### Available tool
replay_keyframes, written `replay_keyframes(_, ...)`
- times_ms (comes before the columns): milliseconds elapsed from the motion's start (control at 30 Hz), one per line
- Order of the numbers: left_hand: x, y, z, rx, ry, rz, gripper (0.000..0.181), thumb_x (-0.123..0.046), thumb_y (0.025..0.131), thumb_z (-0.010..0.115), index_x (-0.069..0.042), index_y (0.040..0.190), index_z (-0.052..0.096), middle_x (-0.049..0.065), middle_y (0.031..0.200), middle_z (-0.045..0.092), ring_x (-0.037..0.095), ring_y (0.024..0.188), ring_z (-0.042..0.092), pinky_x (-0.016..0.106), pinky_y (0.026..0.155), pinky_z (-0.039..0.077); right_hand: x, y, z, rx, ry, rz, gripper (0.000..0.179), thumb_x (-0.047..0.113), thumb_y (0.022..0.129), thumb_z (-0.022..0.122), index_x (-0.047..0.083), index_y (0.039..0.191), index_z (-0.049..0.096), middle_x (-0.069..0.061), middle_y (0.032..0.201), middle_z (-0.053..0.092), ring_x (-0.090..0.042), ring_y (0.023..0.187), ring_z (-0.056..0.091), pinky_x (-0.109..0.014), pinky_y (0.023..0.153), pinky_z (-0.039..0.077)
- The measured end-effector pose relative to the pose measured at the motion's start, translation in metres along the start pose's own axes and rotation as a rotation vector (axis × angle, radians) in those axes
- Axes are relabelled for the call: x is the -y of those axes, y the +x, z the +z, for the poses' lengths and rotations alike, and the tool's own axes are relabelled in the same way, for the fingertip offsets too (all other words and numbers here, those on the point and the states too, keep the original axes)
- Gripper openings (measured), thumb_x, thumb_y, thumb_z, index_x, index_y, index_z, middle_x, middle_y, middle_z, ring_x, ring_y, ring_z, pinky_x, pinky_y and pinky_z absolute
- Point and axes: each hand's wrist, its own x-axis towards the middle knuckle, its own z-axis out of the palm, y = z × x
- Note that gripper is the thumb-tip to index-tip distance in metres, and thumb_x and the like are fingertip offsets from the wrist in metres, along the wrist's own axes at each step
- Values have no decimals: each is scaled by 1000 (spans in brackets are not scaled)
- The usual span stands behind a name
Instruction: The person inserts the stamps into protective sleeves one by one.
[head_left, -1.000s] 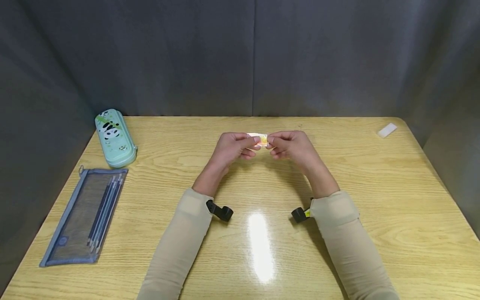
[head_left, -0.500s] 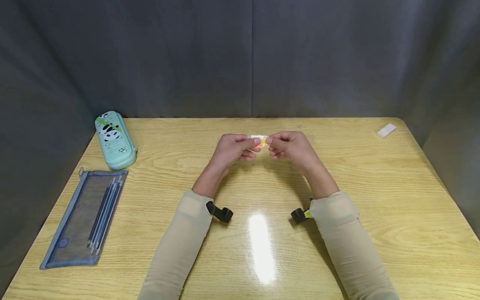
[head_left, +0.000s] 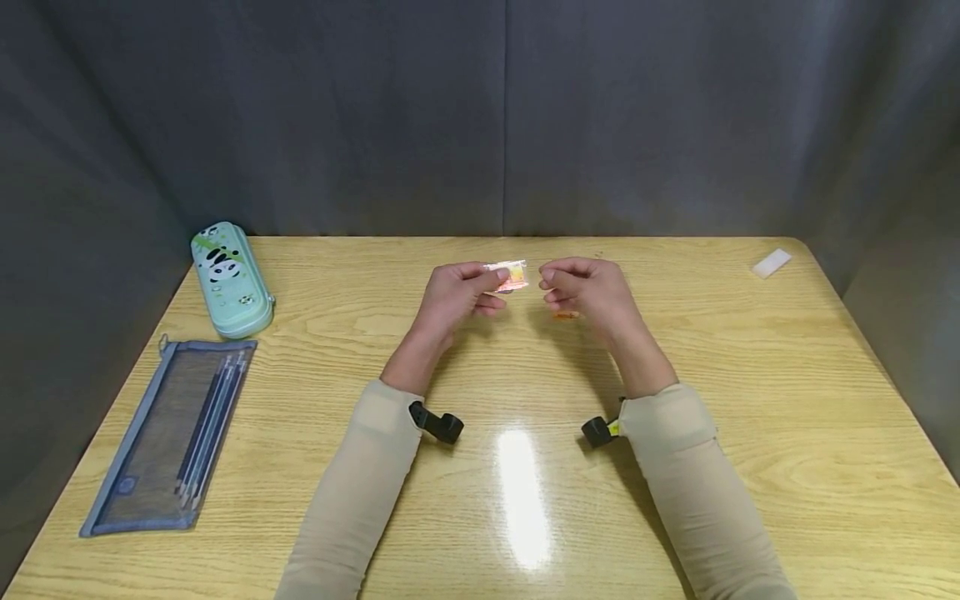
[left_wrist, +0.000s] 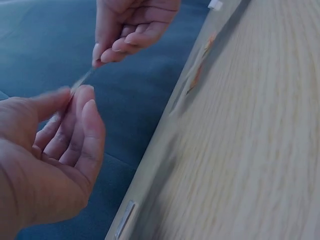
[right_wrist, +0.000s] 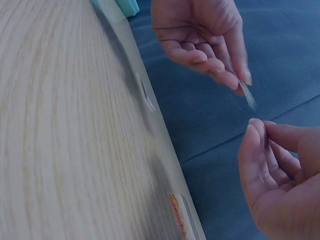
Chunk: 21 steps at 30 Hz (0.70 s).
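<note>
A small shiny packet (head_left: 513,275) with yellow and orange print is pinched between the thumb and forefinger of my left hand (head_left: 452,293), above the far part of the table. Edge-on in the right wrist view, the packet (right_wrist: 248,96) looks thin. My right hand (head_left: 588,292) is just to its right. A narrow gap lies between the packet's free end and my right fingertips (right_wrist: 257,124). My right thumb and forefinger meet, with the other fingers curled; nothing shows between them. An orange-printed piece (head_left: 565,315) lies on the table under my right hand, mostly hidden in the head view.
A mint panda pencil case (head_left: 231,279) lies at the back left of the wooden table (head_left: 300,400), with a blue mesh zip pouch (head_left: 150,442) of pencils before it. A white block (head_left: 772,262) is at the back right. A flat pale strip (right_wrist: 146,95) lies near the far edge.
Both hands were pinching the packet before. My right hand has let go of its right end and the hands have parted slightly; the packet stays in my left hand, a little further left.
</note>
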Motion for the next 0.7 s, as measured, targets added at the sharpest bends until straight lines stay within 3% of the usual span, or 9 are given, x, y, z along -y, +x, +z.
replay_keyframes(167,1,1,2,-3,14,10,24,-19,93,75,1,107,73,9,92,75,10,62,72,42,76,64,-1,0,2,27,-34,3,42,30,99,68,-2,126,65,-2,97,70,-9,77,70,-28,77,63)
replay_keyframes(367,4,2,5,37,14,6,25,-21,92,77,0,104,74,7,87,75,11,61,71,32,67,64,-1,-1,2,26,-29,6,33,23,99,68,-2,121,66,1,92,70,-9,74,70,-30,76,63)
replay_keyframes(600,3,2,2,-30,-9,36,26,-21,94,75,0,109,74,11,89,76,9,60,70,26,61,62,0,-1,5,28,10,-21,33,22,101,65,-4,121,65,3,88,72,-8,72,70,-26,70,62)
replay_keyframes(700,0,3,2,-20,9,23,26,-21,93,76,0,109,74,8,88,75,8,60,69,25,61,62,1,-1,6,34,2,-16,34,26,99,66,0,120,65,2,90,71,-11,74,71,-26,71,62)
